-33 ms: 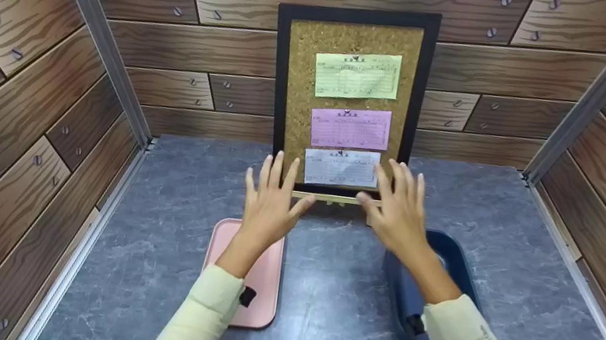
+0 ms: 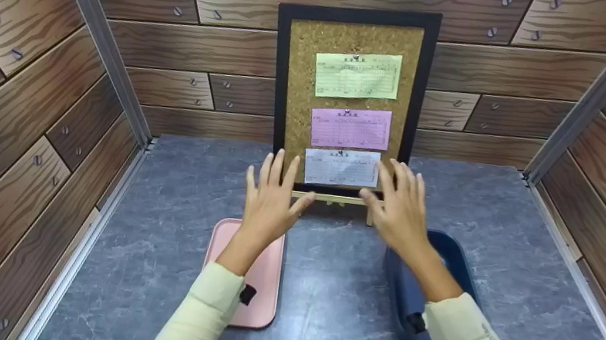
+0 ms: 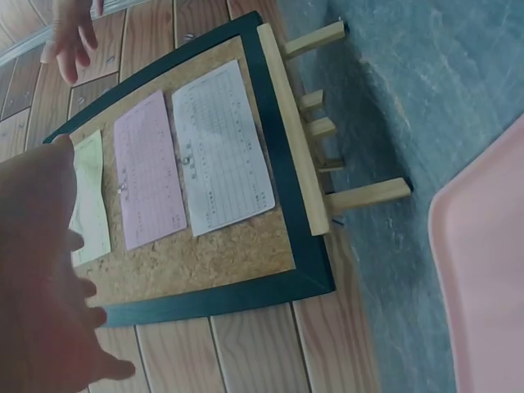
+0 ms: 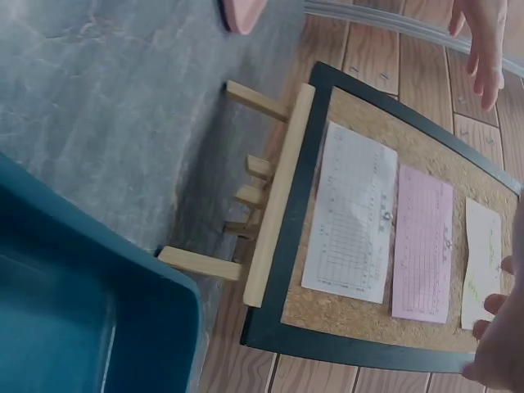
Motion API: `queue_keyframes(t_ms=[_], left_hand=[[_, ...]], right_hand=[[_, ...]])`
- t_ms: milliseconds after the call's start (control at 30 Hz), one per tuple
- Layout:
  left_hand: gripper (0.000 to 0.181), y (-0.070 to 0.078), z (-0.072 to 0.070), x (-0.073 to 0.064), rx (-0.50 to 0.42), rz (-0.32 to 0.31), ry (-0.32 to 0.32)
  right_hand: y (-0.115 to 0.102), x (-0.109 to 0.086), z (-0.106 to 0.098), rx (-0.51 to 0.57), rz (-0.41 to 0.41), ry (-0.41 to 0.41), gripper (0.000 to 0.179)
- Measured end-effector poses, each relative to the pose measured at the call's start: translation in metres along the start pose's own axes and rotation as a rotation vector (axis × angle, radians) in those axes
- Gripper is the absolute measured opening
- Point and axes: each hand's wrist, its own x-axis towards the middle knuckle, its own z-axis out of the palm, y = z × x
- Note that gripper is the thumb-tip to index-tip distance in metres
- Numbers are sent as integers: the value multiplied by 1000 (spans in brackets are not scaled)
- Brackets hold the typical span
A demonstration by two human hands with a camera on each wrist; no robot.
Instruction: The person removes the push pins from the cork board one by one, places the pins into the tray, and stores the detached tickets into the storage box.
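Note:
A black-framed cork board [image 2: 297, 104] leans upright on a small wooden easel [image 4: 278, 196] at the back. Three printed slips are pinned down its middle: a green slip [image 2: 356, 75] on top, a pink slip [image 2: 350, 128] below it, a pale blue slip [image 2: 341, 168] lowest. My left hand [image 2: 270, 204] hovers with fingers spread before the board's lower left corner, above a pink tray [image 2: 255, 299]. Opposite it, my right hand [image 2: 400, 216] hangs with fingers extended at the lower right corner, over a dark blue bin [image 2: 449, 250]. Neither hand holds anything.
A grey marbled tabletop [image 2: 315, 290] lies under everything. Wood-patterned panels [image 2: 224, 52] stand at the back and on both sides, joined by metal posts [image 2: 587, 85]. The tray sits on the left, the bin on the right, with tabletop between them.
My right hand has shifted very slightly to the right. The left hand, the board and the slips look the same.

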Motion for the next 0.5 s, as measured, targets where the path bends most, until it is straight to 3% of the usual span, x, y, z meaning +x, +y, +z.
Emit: queue_keyframes(t_ms=[100, 267, 367, 500], left_hand=[[72, 0, -1, 7, -10, 34, 72], [59, 2, -9, 32, -72, 109, 249], [52, 6, -13, 46, -115, 136, 293], [46, 11, -18, 64, -158, 157, 319]], right_hand=[[0, 6, -4, 71, 39, 17, 59], [1, 28, -13, 336, 112, 106, 48], [4, 41, -15, 441, 120, 171, 41], [6, 56, -20, 495, 134, 231, 37]])
